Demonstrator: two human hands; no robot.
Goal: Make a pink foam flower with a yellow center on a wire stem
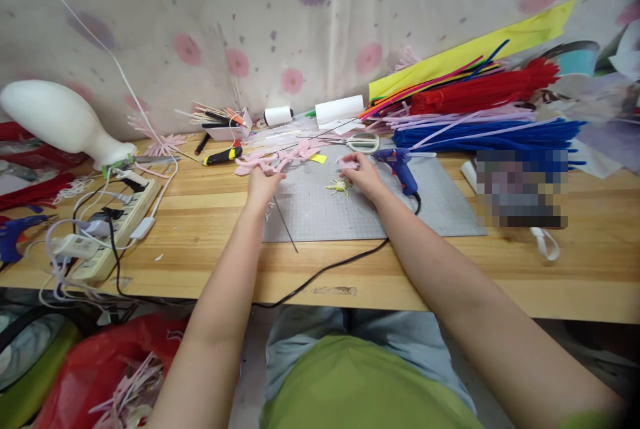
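Note:
My left hand [263, 183] reaches to the far edge of the grey cutting mat [350, 212] and its fingers close on pink petal pieces [280, 159] from a small pile there. My right hand [364, 174] is curled over the mat and pinches a small pink piece [346, 163]. A small yellow flower centre [340, 186] lies on the mat just left of my right hand. A blue glue gun [399, 165] rests to the right of that hand, its black cord running off the table's front edge. A thin dark wire [285, 222] lies on the mat below my left hand.
White-handled scissors [363, 143], a yellow-black utility knife [221, 156] and white rolls [339, 109] lie behind the mat. Bundles of red, blue and pink pipe cleaners [480, 115] fill the back right. A power strip [113, 225] with plugs and a white foam form [60, 122] sit left.

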